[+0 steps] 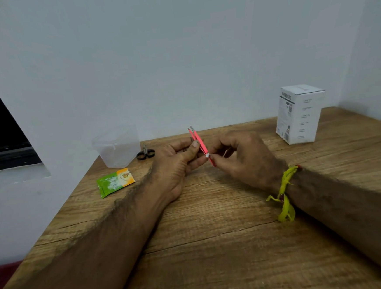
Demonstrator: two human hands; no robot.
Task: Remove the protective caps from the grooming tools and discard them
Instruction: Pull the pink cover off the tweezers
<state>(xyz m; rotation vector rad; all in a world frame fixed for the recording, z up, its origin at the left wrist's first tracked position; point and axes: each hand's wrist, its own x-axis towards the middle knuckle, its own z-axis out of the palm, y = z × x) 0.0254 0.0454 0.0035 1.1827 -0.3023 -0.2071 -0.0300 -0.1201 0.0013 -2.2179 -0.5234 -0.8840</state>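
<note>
Both my hands hold the pink tweezers (198, 141) just right of the scissors (145, 153): left hand (177, 159) pinches the shaft, right hand (238, 156) pinches its near end. Light, stiff, slippery; I'd grip mid-shaft.

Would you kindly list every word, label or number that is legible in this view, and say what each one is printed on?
White cardboard box: a dark vertical heading on its left face, too blurred to read with certainty; the smaller lines and code squares are illegible.
Green and orange sachet: printed logo and text, too small and blurred to read.
Pink tweezers, small scissors and clear plastic container: no text visible.
</note>
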